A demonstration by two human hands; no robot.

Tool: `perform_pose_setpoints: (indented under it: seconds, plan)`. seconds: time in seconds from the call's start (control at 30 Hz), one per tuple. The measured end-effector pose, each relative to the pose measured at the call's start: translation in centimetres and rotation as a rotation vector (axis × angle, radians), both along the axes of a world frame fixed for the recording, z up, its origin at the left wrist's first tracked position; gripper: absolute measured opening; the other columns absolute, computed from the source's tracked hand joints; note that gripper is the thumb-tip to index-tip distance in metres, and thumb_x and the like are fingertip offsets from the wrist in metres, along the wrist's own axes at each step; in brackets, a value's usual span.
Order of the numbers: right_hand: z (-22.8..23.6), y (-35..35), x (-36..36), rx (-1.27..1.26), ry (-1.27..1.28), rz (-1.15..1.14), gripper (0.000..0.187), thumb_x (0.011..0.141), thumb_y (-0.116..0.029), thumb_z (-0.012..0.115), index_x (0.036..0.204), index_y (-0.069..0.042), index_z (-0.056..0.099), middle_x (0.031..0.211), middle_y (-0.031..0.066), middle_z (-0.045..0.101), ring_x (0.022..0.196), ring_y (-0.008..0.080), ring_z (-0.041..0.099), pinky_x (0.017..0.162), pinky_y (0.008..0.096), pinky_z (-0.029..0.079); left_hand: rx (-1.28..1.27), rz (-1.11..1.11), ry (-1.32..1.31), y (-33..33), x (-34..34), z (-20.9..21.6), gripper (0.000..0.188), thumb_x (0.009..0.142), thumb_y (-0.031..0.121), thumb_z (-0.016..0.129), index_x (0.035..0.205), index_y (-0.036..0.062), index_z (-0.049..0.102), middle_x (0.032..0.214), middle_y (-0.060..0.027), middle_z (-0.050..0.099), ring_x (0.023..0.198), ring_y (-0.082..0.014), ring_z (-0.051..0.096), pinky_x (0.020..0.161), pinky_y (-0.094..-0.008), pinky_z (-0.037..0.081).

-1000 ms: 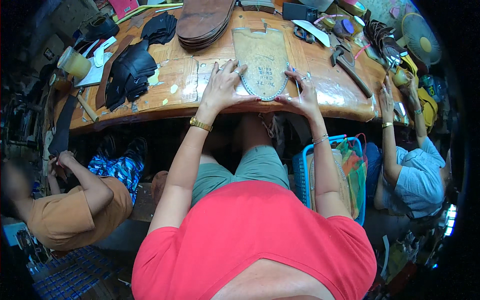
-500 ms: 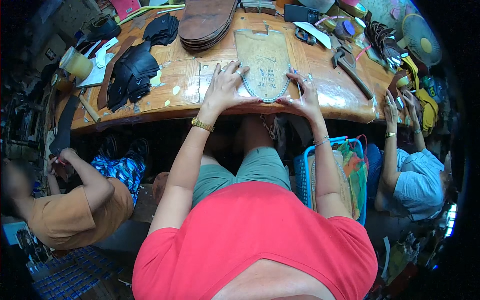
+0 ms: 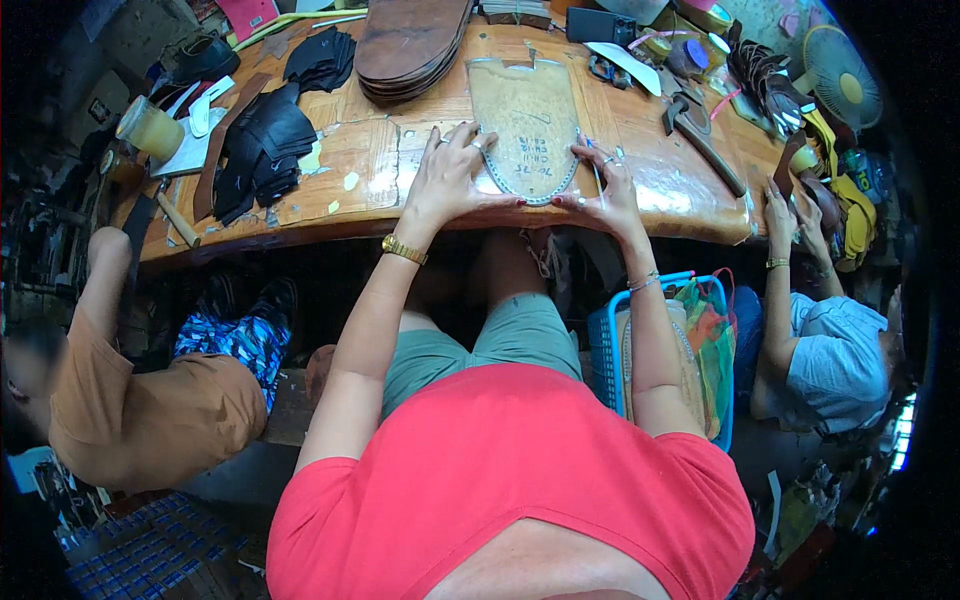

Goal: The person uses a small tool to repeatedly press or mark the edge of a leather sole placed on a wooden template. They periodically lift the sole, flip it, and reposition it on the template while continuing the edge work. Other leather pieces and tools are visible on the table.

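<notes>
A tan, round-ended pattern piece (image 3: 522,105) with handwriting and a row of small holes along its curved edge lies on the wooden table (image 3: 420,165). My left hand (image 3: 452,172) rests at its left edge, fingers spread on the surface and thumb stretched along the near curve. At the right edge is my right hand (image 3: 607,185), its fingertips touching the pattern and its thumb pointing in toward the left one. A thin pale pen (image 3: 599,178) is tucked between the right fingers. Whether another layer lies beneath the pattern, I cannot tell.
Brown leather pieces (image 3: 415,50) are stacked behind; black pieces (image 3: 265,140) lie left. A hammer (image 3: 708,150) lies right. A blue basket (image 3: 603,350) stands below the table's edge. Co-workers sit at left (image 3: 160,410) and right (image 3: 835,350).
My hands and the pattern stay nearly still. The left co-worker's arm has lifted toward the table. The right co-worker's hands have shifted slightly.
</notes>
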State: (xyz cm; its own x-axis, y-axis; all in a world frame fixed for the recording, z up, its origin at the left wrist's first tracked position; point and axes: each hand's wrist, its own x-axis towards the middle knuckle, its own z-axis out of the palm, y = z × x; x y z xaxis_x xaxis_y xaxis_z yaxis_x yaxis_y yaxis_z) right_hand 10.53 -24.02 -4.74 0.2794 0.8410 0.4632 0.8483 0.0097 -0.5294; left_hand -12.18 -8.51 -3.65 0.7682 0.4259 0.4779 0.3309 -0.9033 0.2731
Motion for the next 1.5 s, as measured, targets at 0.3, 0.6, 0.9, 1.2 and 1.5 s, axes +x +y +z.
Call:
perform_pose_setpoints:
  seconds: [0.3, 0.6, 0.9, 1.2, 1.5]
  plan:
    - [-0.1, 0.1, 0.2, 0.049, -0.072, 0.029, 0.074, 0.054, -0.038, 0.089, 0.115, -0.004, 0.062, 0.121, 0.0180, 0.060, 0.110, 0.0289, 0.059, 0.096, 0.0377, 0.045, 0.005, -0.005, 0.004, 0.1, 0.0, -0.2, 0.092, 0.059, 0.069, 0.071, 0.123, 0.0052, 0.056, 0.127, -0.0177, 0.050, 0.120, -0.0312, 0.048, 0.108, -0.0542, 0.027]
    - [0.0, 0.0, 0.1, 0.036, -0.043, 0.040, 0.074, 0.054, -0.037, 0.089, 0.114, -0.003, 0.063, 0.126, 0.0202, 0.058, 0.111, 0.0299, 0.058, 0.096, 0.0376, 0.045, -0.007, -0.003, 0.041, 0.2, 0.0, 0.0, 0.090, 0.059, 0.066, 0.073, 0.124, 0.0068, 0.054, 0.129, -0.0171, 0.049, 0.122, -0.0319, 0.047, 0.108, -0.0505, 0.027]
    - [0.2, 0.0, -0.1, 0.031, 0.019, 0.028, 0.070, 0.054, -0.043, 0.086, 0.111, -0.006, 0.065, 0.128, 0.0142, 0.058, 0.120, 0.0303, 0.053, 0.109, 0.0465, 0.030, 0.028, -0.006, 0.003, 0.3, 0.1, -0.5, 0.092, 0.060, 0.070, 0.069, 0.123, 0.0050, 0.056, 0.125, -0.0171, 0.050, 0.120, -0.0311, 0.048, 0.108, -0.0556, 0.026]
    - [0.5, -0.1, -0.3, 0.016, -0.006, 0.021, 0.073, 0.053, -0.044, 0.086, 0.111, -0.006, 0.065, 0.130, 0.0145, 0.057, 0.121, 0.0301, 0.052, 0.112, 0.0517, 0.021, 0.031, 0.003, 0.027, 0.4, 0.1, -0.5, 0.090, 0.059, 0.066, 0.073, 0.124, 0.0066, 0.055, 0.129, -0.0169, 0.051, 0.123, -0.0314, 0.047, 0.108, -0.0520, 0.028]
    - [0.0, -0.1, 0.0, 0.026, -0.003, 0.016, 0.074, 0.053, -0.045, 0.086, 0.112, -0.006, 0.065, 0.128, 0.0152, 0.058, 0.120, 0.0304, 0.052, 0.111, 0.0492, 0.024, 0.011, 0.028, 0.042, 0.2, 0.5, 0.8, 0.074, 0.067, 0.064, 0.069, 0.114, 0.0072, 0.062, 0.115, -0.0129, 0.056, 0.110, -0.0287, 0.054, 0.096, -0.0461, 0.036]
